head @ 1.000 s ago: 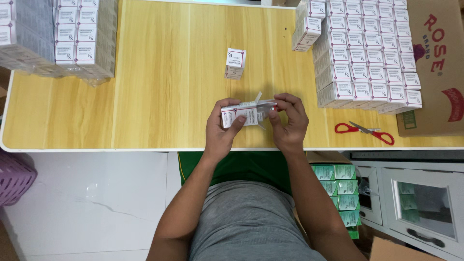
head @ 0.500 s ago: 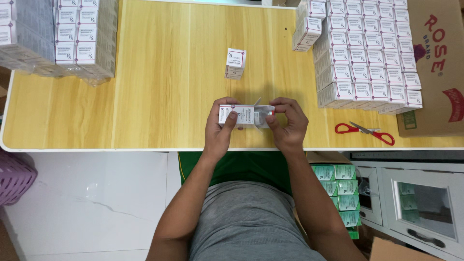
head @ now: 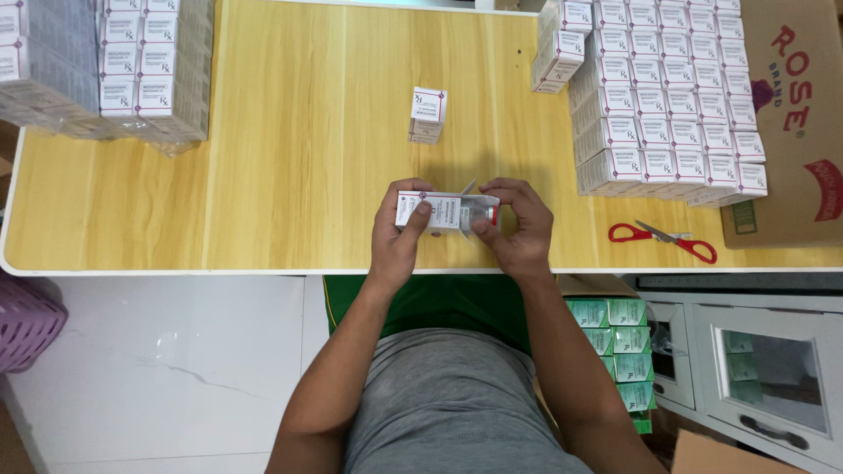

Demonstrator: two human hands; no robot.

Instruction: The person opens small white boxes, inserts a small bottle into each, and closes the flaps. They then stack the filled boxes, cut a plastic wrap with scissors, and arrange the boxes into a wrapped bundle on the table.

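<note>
A small white medicine carton (head: 439, 211) lies sideways between both hands, just above the wooden table's (head: 299, 158) near edge. My left hand (head: 397, 233) grips its left end, thumb on the front face. My right hand (head: 520, 230) holds the open right end, where the flaps stick out and a small vial with a red cap (head: 486, 211) sits at the mouth. A short stack of the same cartons (head: 428, 115) stands alone farther back on the table.
Many white cartons are stacked at the right (head: 659, 96) and wrapped bundles at the back left (head: 105, 70). Red-handled scissors (head: 663, 239) lie right of my hands beside a cardboard box (head: 799, 114). Green cartons (head: 615, 342) sit below the table; a purple basket (head: 26, 325) stands left.
The carton has levelled out from a tilt and shifted slightly left. My right hand has pressed the vial end closer into the open mouth.
</note>
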